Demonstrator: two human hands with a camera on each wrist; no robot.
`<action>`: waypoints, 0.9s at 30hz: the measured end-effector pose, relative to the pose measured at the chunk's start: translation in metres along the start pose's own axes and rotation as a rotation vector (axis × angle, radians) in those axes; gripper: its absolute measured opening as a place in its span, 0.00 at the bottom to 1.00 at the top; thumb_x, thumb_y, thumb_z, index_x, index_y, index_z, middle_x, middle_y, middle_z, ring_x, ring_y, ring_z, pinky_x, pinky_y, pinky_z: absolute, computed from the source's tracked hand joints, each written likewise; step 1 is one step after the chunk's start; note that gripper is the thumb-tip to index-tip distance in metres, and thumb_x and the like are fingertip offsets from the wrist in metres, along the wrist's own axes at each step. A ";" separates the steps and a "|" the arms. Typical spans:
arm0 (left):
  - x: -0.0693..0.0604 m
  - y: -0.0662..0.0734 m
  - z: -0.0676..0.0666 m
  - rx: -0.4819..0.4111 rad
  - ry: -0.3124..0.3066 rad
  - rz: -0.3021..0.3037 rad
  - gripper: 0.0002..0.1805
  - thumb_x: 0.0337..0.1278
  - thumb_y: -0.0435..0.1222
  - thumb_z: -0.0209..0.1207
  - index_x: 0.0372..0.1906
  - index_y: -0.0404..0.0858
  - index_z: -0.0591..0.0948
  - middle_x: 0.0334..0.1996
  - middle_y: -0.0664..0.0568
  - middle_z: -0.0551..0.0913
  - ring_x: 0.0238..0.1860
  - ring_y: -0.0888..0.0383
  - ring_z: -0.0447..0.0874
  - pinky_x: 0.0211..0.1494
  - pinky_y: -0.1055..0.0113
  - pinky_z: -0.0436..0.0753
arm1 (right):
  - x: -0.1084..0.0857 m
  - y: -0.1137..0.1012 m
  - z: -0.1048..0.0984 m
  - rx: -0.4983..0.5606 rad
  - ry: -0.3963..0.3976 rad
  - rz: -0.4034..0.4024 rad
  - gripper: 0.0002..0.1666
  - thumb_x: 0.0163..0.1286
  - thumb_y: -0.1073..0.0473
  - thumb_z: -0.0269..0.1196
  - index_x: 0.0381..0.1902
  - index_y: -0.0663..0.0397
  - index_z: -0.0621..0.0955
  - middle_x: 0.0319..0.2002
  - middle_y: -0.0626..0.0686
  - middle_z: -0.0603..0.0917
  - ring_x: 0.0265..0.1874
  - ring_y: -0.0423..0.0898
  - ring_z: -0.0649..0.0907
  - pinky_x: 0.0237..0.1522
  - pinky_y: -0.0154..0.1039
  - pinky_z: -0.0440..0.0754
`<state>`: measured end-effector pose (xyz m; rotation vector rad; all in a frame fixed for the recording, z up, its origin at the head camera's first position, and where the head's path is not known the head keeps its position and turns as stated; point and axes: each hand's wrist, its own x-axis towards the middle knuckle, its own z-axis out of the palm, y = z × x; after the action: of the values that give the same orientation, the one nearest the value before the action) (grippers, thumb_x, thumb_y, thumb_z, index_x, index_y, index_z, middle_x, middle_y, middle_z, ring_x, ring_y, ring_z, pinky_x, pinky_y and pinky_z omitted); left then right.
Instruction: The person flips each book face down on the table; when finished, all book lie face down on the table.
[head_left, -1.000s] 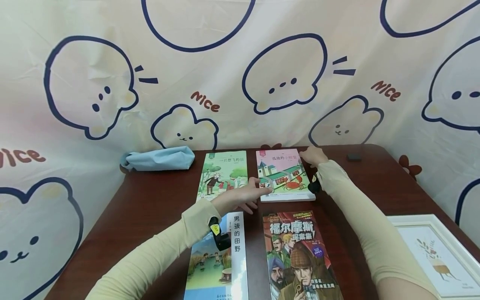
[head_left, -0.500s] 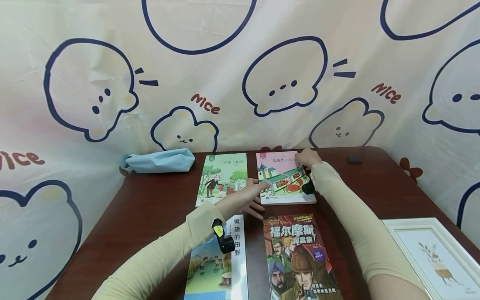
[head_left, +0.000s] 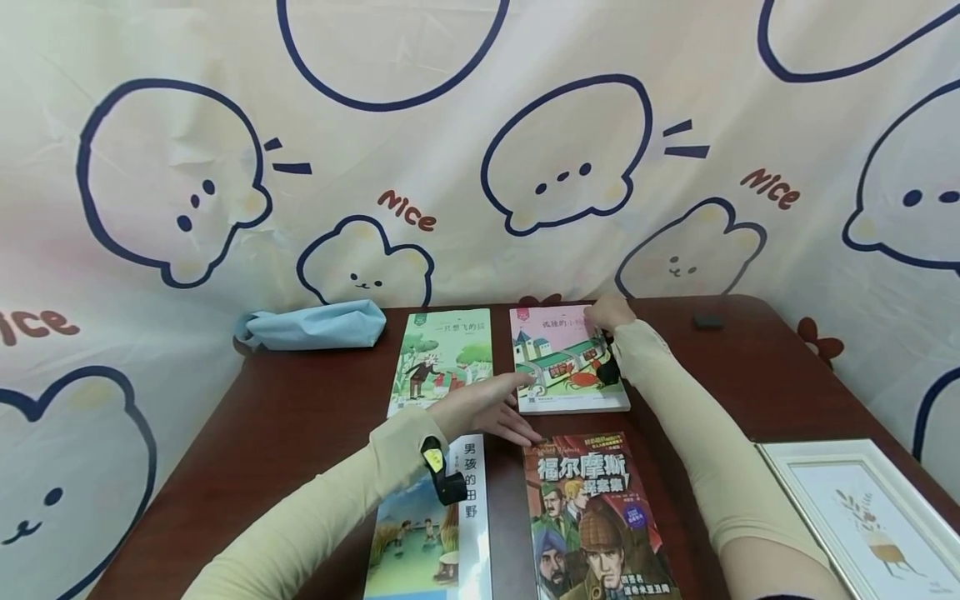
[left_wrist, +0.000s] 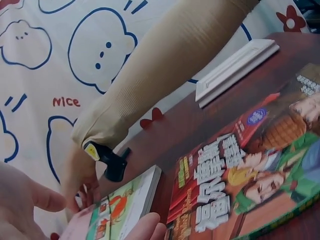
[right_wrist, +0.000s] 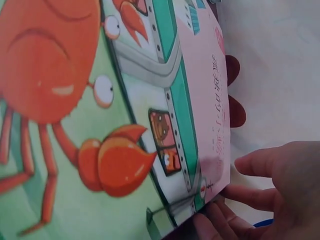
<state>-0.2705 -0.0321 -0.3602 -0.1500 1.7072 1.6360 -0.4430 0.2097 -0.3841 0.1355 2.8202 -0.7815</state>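
A pink book (head_left: 570,362) with a red crab on its cover lies flat at the back of the table. At its far right corner is my right hand (head_left: 611,312); in the right wrist view the fingertips (right_wrist: 207,225) are against the book's edge and the thumb (right_wrist: 250,165) stands apart from the cover. My left hand (head_left: 483,408) hovers with fingers spread by the pink book's near left corner, between several books, and holds nothing. Left of the pink book lies a green book (head_left: 442,354), partly behind the left hand.
Nearer to me lie a comic-style detective book (head_left: 600,517) and a blue-and-white book (head_left: 472,542), partly under the left forearm. A white picture frame (head_left: 862,500) lies at right. A light blue cloth bundle (head_left: 315,325) and a small black object (head_left: 707,322) are farther back.
My right hand has shifted slightly left along the pink book's far right corner. My left hand has come off the pink book's near left part, its fingers now lower and more spread.
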 end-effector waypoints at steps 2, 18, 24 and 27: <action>0.002 0.000 0.000 -0.028 -0.028 -0.006 0.46 0.71 0.50 0.46 0.73 0.23 0.39 0.62 0.15 0.61 0.56 0.34 0.79 0.55 0.50 0.81 | 0.003 0.000 -0.001 -0.005 0.011 0.005 0.19 0.71 0.56 0.49 0.27 0.62 0.80 0.33 0.59 0.79 0.24 0.49 0.74 0.22 0.37 0.70; 0.007 0.002 0.005 -0.337 0.065 -0.058 0.47 0.66 0.44 0.53 0.72 0.22 0.39 0.60 0.11 0.59 0.63 0.25 0.67 0.62 0.45 0.74 | 0.033 0.000 0.010 -0.022 0.104 -0.170 0.24 0.72 0.52 0.50 0.18 0.57 0.77 0.18 0.53 0.76 0.16 0.46 0.71 0.19 0.38 0.66; 0.011 0.002 0.008 -0.375 0.054 -0.047 0.46 0.67 0.43 0.51 0.71 0.21 0.38 0.61 0.12 0.57 0.65 0.25 0.64 0.65 0.45 0.72 | 0.035 0.005 0.014 -0.013 0.135 -0.155 0.29 0.74 0.51 0.49 0.11 0.52 0.71 0.11 0.48 0.70 0.14 0.45 0.70 0.18 0.39 0.66; 0.012 0.002 0.008 -0.383 0.057 -0.022 0.47 0.67 0.42 0.51 0.71 0.21 0.35 0.64 0.13 0.51 0.65 0.25 0.63 0.65 0.44 0.71 | 0.038 0.005 0.014 0.048 0.122 -0.162 0.28 0.74 0.53 0.49 0.12 0.53 0.70 0.11 0.48 0.67 0.13 0.45 0.68 0.19 0.38 0.66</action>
<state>-0.2762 -0.0195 -0.3644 -0.4008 1.4094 1.9431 -0.4764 0.2074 -0.4067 -0.0402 2.9574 -0.9053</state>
